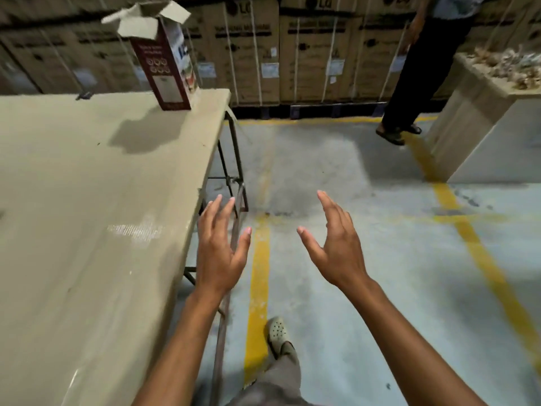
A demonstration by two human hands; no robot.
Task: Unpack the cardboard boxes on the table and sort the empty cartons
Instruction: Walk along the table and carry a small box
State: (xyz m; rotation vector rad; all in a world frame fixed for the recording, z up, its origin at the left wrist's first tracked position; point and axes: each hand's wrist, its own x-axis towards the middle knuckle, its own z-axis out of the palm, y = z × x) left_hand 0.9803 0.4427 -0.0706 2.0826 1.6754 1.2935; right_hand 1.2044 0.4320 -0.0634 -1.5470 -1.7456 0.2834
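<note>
A tall red and white carton [168,63] stands upright at the far right corner of the beige table [87,200], its top flaps open. My left hand [221,247] hovers just past the table's right edge, fingers spread and holding nothing. My right hand [333,244] is raised beside it over the floor, fingers straight, palm turned inward, also empty. Both hands are well short of the carton.
Stacked brown appliance boxes [316,54] line the back wall. Another person [415,68] stands at the far right next to a pale counter [483,118]. Yellow lines [259,273] mark the grey floor. My foot [278,332] is below, by the table's metal legs [231,159].
</note>
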